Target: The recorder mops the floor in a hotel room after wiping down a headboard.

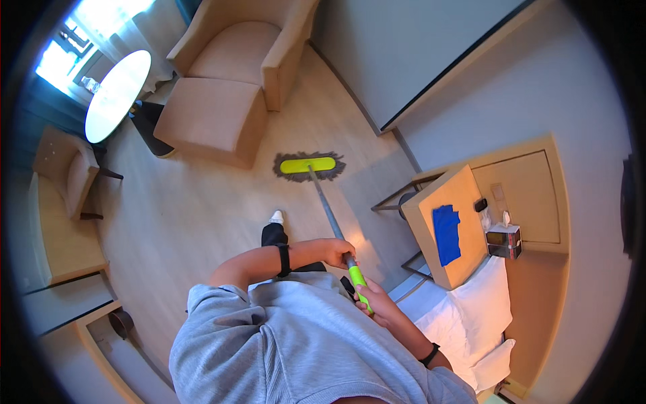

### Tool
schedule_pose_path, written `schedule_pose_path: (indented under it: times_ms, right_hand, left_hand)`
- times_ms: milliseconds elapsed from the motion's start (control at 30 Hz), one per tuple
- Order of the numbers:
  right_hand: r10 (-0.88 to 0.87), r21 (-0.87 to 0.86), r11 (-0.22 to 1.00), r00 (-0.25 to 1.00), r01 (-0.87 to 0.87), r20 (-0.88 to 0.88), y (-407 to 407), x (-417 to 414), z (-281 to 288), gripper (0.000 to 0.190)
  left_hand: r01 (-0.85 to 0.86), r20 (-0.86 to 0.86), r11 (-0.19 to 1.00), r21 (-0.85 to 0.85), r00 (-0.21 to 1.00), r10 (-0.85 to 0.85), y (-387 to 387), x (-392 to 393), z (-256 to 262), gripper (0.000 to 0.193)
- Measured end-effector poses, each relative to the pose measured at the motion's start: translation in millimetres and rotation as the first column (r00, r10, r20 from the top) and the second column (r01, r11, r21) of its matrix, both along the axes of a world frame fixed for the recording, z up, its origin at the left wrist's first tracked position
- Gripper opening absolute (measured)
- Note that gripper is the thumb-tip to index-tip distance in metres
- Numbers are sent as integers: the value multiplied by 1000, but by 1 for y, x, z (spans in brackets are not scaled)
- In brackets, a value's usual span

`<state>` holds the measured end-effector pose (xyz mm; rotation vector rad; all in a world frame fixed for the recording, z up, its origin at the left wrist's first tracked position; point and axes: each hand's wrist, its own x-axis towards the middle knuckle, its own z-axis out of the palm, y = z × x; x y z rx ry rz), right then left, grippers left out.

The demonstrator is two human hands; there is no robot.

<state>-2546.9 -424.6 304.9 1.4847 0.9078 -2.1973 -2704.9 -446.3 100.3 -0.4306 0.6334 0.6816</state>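
Observation:
A flat dust mop with a yellow-green plate point(308, 165) and a grey fringe lies on the wood-look floor. Its grey pole point(328, 207) slants back towards me and ends in a yellow-green grip. My left hand point(340, 253) is wrapped round the pole just above the grip. Lower down, my right hand point(376, 301) holds the yellow-green grip point(359, 283) near its end. I wear a black band on each wrist. My foot in a white shoe point(276, 217) stands on the floor, below and left of the mop head.
A tan armchair point(234, 50) and ottoman point(212, 116) stand ahead, beside a round white table point(118, 96) bearing a bottle. Another chair point(75, 171) is at left. To the right are a wooden desk point(424, 237) with a blue cloth point(446, 235) and tissue box point(503, 241), and white pillows point(482, 303).

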Motion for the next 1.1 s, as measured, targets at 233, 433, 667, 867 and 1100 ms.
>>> schedule_pose_path:
  times_ms: [233,433,667,867,1100]
  right_hand:
    - [183,166,976,936,-138,-301,-21,-12,-30,40]
    - [-120,-134,985,986,104,-115,-50,-115,-15,22]
    - [-408,-23,911,890,412,-205,-56,-236,-144,12]
    - [-462,27,880,867,474,-187,26,-352,-198,10]
    - [-340,24,938,929,347,-149,136,-458,-278,10]
  left_hand:
    - [166,-192,983,84,970,-148,-34,-33,23,12]
    - [75,-497,994,75,867,-28,-47,-102,29,9]
    - [43,-614,972,229,782,110,-66,-195,9,42]
    - [-311,-724,892,327,524,448,-181,-245,2,49]
    - [-833,-849,553,16,281,448,-354,-151,27,42]
